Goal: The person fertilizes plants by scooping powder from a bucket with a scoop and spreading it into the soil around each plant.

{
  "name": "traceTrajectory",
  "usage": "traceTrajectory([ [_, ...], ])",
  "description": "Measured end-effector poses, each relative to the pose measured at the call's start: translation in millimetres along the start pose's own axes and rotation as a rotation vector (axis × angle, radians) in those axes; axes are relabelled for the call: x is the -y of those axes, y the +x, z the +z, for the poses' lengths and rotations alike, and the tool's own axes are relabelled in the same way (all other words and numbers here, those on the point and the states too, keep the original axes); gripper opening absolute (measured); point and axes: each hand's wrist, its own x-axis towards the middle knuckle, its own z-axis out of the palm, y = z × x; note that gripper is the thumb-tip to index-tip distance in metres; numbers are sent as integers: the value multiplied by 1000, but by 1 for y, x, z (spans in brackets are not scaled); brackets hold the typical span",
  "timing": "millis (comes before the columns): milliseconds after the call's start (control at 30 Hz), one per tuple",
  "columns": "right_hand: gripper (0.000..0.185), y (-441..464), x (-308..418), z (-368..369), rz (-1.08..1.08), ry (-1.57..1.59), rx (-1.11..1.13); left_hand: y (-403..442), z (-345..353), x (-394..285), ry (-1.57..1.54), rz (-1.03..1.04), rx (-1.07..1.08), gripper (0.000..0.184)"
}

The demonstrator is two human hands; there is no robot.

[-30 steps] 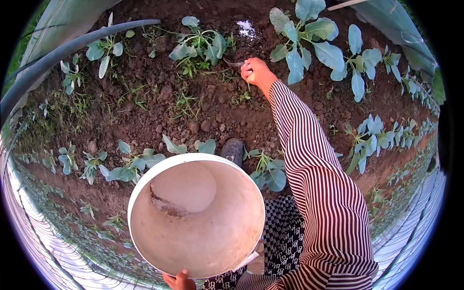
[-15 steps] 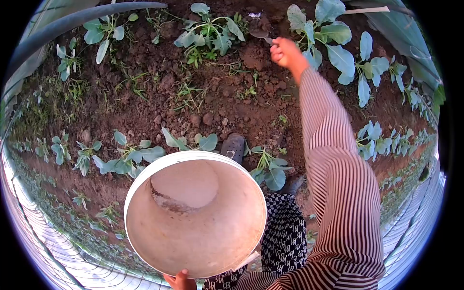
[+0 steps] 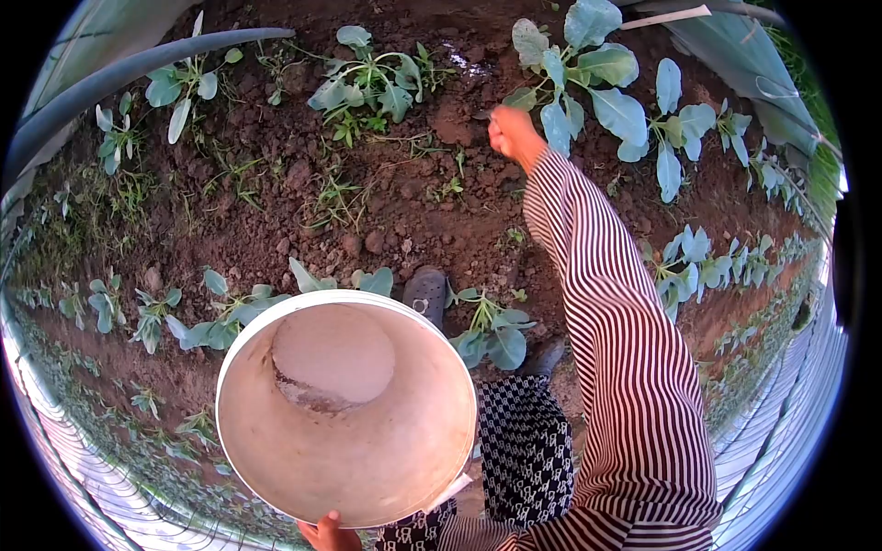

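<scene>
My left hand (image 3: pixel 329 533) grips the near rim of a white plastic bucket (image 3: pixel 367 459), tilted so that I see inside. A pale, flat layer or bare bottom shows deep within it, edged by a dark crust; I cannot tell which. Over the soil, my right hand (image 3: pixel 514 134) is closed on a spoon (image 3: pixel 482 115), mostly hidden by the fingers now. Just beyond it, a patch of white granules (image 3: pixel 467 61) lies on the soil between two leafy plants. The larger plant (image 3: pixel 597 83) stands right of the hand, the smaller one (image 3: pixel 367 78) left of it.
A dark hose (image 3: pixel 147 73) arches across the upper left. Another row of young plants (image 3: pixel 496 331) grows near my shoes (image 3: pixel 425 292). Weeds (image 3: pixel 340 197) and clods dot the brown soil. A pale stick (image 3: pixel 666 16) lies at the upper right, beside plastic sheeting (image 3: pixel 744 69).
My right hand has come slightly back and down, and the spoon's bowl no longer shows clearly. More white granules are visible on the soil. The view has shifted; the bucket stays in my left hand.
</scene>
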Motion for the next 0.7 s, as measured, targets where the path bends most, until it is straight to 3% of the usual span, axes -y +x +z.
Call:
traceTrajectory([
  [100, 12, -67, 5, 3, -47, 39, -85, 0, 4, 9, 10, 45, -38, 21],
  [233, 15, -18, 51, 10, -164, -195, -57, 6, -2, 38, 39, 78, 3, 19],
  [333, 24, -21, 68, 15, -579, -1213, -231, 9, -5, 13, 52, 138, -36, 18],
  [367, 40, -32, 63, 11, -719, -1379, -244, 7, -2, -3, 48, 144, -56, 18],
  [400, 44, -54, 58, 9, -722, -1375, -250, 1, -1, -12, 63, 71, -100, 16],
  [500, 53, -103, 45, 9, -842, -1415, -297, 4, -15, 41, 300, 152, 112, 31],
  [567, 54, -107, 45, 7, -824, -1465, -328, -4, -5, -35, -535, -9, 108, 54],
  [600, 53, -116, 56, 10, -651, -1443, -246, -6, -4, -66, -953, -88, 97, 67],
  [700, 46, -185, 57, 15, -933, -1040, -343, -6, -9, -68, -663, 106, 30, 66],
])
